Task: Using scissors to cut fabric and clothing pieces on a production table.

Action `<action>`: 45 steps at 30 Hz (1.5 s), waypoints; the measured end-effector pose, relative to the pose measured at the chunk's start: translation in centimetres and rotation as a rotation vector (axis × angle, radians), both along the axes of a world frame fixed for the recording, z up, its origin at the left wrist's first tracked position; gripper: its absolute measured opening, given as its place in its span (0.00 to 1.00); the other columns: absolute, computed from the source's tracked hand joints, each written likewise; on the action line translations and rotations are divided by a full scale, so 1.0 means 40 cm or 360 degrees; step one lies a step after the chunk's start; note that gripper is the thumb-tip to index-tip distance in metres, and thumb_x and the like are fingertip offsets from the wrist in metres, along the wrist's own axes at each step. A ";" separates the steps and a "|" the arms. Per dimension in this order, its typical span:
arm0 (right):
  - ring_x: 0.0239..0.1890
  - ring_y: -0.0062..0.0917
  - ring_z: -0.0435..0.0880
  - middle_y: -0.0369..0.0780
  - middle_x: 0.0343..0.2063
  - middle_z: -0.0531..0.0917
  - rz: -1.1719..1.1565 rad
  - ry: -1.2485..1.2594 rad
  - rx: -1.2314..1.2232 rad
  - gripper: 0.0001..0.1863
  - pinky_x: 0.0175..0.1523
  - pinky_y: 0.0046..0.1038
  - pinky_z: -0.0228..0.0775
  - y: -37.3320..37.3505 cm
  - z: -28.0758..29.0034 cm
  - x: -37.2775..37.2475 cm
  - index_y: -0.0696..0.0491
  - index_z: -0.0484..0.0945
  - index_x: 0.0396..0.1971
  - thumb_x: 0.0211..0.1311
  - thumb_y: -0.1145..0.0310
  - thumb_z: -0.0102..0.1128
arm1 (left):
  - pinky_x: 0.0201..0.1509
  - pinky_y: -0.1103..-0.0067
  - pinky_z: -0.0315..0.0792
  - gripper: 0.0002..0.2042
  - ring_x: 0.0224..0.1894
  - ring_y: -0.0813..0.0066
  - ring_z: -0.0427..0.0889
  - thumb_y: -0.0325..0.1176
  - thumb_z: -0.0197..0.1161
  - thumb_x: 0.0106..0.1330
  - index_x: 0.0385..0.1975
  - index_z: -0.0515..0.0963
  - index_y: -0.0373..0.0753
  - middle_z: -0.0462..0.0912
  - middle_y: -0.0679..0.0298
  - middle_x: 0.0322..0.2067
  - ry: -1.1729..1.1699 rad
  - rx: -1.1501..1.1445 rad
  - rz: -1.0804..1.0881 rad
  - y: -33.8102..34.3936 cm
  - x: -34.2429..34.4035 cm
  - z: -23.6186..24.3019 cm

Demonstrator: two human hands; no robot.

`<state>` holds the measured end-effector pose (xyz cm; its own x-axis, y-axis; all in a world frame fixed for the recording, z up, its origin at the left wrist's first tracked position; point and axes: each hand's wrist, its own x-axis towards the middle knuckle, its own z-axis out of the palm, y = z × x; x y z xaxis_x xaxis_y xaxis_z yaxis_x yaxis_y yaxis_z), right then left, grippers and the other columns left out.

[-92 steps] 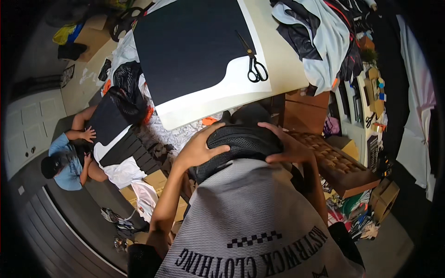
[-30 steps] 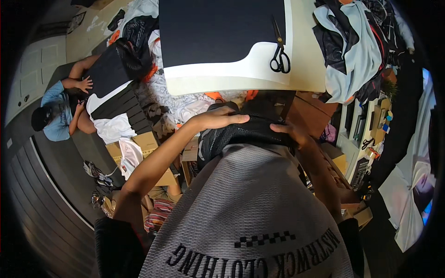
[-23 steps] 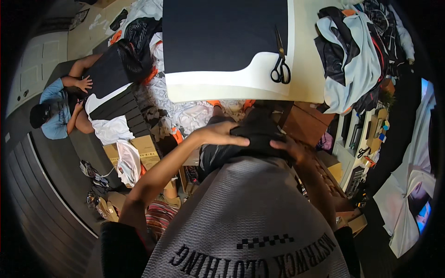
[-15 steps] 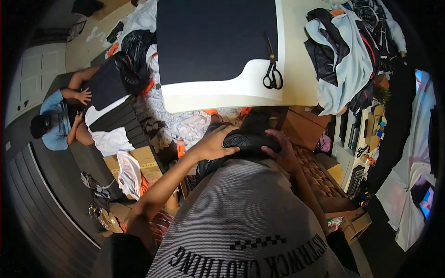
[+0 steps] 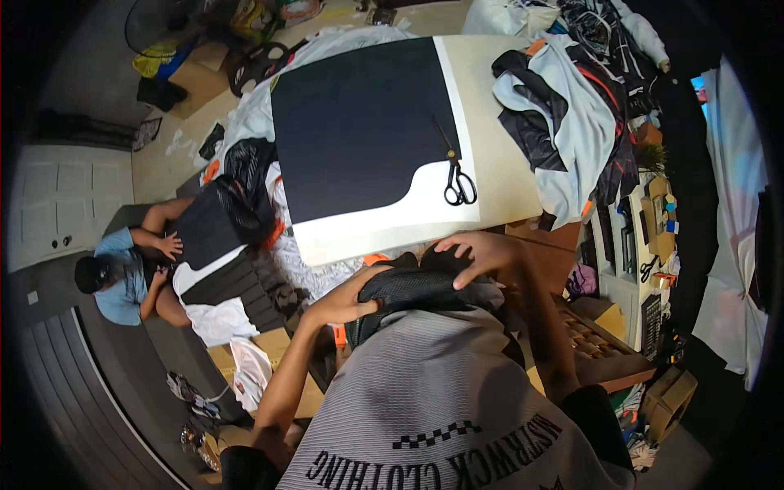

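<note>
A bunched piece of black mesh fabric [image 5: 416, 289] lies at my waist, against my grey ribbed shirt. My left hand [image 5: 346, 299] grips its left end, thumb on top and the other fingers hidden behind. Over the right end is my right hand [image 5: 483, 255], fingers spread apart and the thumb tip at the cloth's edge. Just ahead stands a pale table [image 5: 500, 175] with a flat black fabric panel [image 5: 355, 122] on white paper [image 5: 343, 237]. Black-handled scissors [image 5: 459, 184] lie across the panel's right edge and the paper.
At the left, a person [image 5: 122, 273] in a blue shirt sits with black fabric over a slatted bench [image 5: 224, 278]. Grey and black garments [image 5: 563, 114] are heaped on the table's right side. A woven seat [image 5: 592, 335] and white shelving [image 5: 616, 282] stand to my right.
The view has tilted up, so table and person sit lower in it. My right hand has shifted up and left, its fingers spreading off the bundle. The left hand keeps its grip.
</note>
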<state>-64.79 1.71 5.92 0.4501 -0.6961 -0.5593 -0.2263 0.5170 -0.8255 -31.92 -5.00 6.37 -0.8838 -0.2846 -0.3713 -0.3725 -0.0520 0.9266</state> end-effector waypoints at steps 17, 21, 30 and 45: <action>0.50 0.24 0.75 0.42 0.48 0.79 -0.0616 0.0019 -0.0065 0.20 0.56 0.22 0.64 0.131 0.085 0.028 0.58 0.77 0.48 0.66 0.57 0.54 | 0.54 0.71 0.63 0.22 0.47 0.60 0.70 0.32 0.50 0.64 0.59 0.64 0.40 0.68 0.56 0.49 0.0265 -0.0300 -0.0033 0.022 -0.212 0.026; 0.46 0.22 0.77 0.41 0.44 0.81 -0.0918 -0.0020 0.0026 0.16 0.54 0.19 0.64 0.116 0.040 0.028 0.58 0.78 0.46 0.67 0.62 0.53 | 0.52 0.73 0.62 0.22 0.47 0.62 0.70 0.31 0.51 0.64 0.60 0.65 0.37 0.68 0.57 0.47 0.0082 -0.0143 -0.0164 -0.005 -0.206 0.022; 0.33 0.34 0.79 0.44 0.35 0.81 -0.0902 0.1373 -0.0836 0.12 0.40 0.29 0.72 -0.094 -0.348 -0.014 0.60 0.78 0.35 0.51 0.71 0.63 | 0.47 0.74 0.72 0.15 0.41 0.64 0.76 0.31 0.60 0.60 0.47 0.76 0.39 0.76 0.59 0.42 0.0735 -0.0615 -0.0281 -0.076 -0.163 0.381; 0.33 0.37 0.81 0.48 0.31 0.81 -0.0556 0.1841 -0.0279 0.12 0.38 0.32 0.73 -0.193 -0.400 -0.055 0.61 0.77 0.30 0.48 0.69 0.62 | 0.36 0.79 0.72 0.10 0.30 0.72 0.78 0.24 0.51 0.63 0.43 0.75 0.33 0.79 0.57 0.30 0.1872 -0.0605 0.0496 0.022 -0.186 0.523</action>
<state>-66.99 -6.01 -10.08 -0.4775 -0.7863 -0.3921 -0.7448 0.5990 -0.2940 -39.34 -4.14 27.28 -0.5000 -0.4541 0.7374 0.6602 0.3512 0.6640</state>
